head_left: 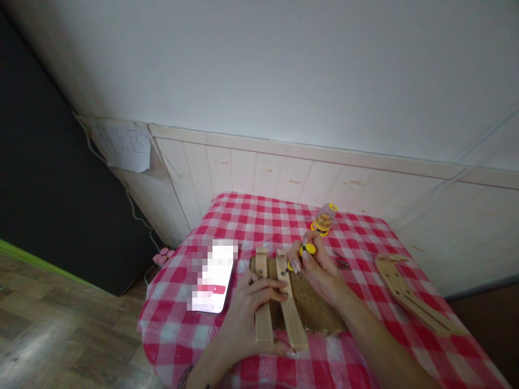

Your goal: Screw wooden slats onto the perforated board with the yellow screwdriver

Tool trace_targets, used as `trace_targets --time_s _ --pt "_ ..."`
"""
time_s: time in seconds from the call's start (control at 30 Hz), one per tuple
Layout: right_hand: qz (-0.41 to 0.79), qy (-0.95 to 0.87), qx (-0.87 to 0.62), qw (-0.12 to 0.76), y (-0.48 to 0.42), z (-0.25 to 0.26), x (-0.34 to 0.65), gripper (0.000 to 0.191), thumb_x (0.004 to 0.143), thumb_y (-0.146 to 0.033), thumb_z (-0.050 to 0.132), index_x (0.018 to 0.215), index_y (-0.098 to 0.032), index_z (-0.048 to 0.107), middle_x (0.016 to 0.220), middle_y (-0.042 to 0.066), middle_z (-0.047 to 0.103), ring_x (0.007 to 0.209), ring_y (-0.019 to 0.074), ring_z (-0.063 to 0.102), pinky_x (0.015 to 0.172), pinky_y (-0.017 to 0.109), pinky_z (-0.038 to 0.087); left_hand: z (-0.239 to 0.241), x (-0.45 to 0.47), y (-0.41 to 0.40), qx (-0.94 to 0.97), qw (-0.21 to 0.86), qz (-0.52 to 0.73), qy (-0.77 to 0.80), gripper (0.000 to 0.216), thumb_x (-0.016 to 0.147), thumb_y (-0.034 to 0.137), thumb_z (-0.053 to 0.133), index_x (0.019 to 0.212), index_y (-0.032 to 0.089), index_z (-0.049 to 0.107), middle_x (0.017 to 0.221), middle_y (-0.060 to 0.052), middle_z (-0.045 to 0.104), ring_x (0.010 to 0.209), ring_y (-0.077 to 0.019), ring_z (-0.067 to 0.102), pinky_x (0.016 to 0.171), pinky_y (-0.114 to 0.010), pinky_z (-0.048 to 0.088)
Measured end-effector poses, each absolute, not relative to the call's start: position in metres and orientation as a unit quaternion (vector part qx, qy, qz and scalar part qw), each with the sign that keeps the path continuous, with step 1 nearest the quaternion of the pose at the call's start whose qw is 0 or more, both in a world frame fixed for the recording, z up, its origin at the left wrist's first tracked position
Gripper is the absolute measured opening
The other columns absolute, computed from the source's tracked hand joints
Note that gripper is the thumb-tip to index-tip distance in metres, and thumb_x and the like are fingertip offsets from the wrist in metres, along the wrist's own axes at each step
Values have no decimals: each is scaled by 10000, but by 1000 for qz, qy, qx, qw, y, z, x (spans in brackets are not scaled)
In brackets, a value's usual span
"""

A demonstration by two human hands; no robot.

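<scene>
A yellow-and-black screwdriver [307, 249] is gripped in my right hand [318, 265]. Its lower end meets the right one of two pale wooden bars, near a dark screw [283, 273]. My left hand [253, 302] lies across both bars, its fingers over the right bar [292, 319] and its thumb by the near ends, holding them down. Partly under my fingers is the left bar [263, 324], which has a screw near its far end. Beneath both bars lies a brown wooden board [314, 305] with small holes and a rough edge.
Left of the board lies a lit phone [214, 292], partly pixelated. Several dark screws [343, 263] lie right of my right hand. A yellow-capped clear bit holder [324, 219] stands behind. Joined curved wooden bars [409, 294] lie on the checked tablecloth [259, 208] at right. A wall borders the back.
</scene>
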State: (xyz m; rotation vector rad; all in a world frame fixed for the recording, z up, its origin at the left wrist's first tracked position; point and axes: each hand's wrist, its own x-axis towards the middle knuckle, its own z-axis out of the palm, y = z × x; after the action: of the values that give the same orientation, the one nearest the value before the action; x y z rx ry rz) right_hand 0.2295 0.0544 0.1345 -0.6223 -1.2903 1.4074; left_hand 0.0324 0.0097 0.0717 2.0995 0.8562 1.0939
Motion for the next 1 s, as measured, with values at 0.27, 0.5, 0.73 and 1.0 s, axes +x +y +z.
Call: trace_targets --time_s 0.27,0.5,0.73,1.0 --pt "641 -530 -236 503 53 131 228 455 964 -692 586 1061 -266 709 795 4 544 729 196 498 729 342 467 73 30 10 797 309 408 320 714 664 801 844 1088 232 766 1267 -130 773 1066 -349 680 963 -482 487" --pt "570 -610 -225 503 56 127 237 260 980 -549 678 1046 -298 660 984 22 636 930 214 602 890 375 469 67 33 10 797 297 420 318 714 670 794 845 1091 227 740 1261 -134 769 1033 -338 670 961 -485 482" --pt "574 -577 -240 528 53 131 229 302 969 -579 679 1010 -304 562 742 -46 524 708 182 511 751 339 453 66 33 9 792 302 424 318 753 721 883 731 1106 235 721 1269 -134 768 1071 -343 681 981 -485 475" --pt "627 -553 -246 491 53 126 228 465 984 -695 541 1057 -259 686 878 34 607 870 236 600 843 398 496 61 34 9 792 289 436 315 768 725 895 714 1118 235 709 1261 -140 765 1065 -342 678 1003 -503 459"
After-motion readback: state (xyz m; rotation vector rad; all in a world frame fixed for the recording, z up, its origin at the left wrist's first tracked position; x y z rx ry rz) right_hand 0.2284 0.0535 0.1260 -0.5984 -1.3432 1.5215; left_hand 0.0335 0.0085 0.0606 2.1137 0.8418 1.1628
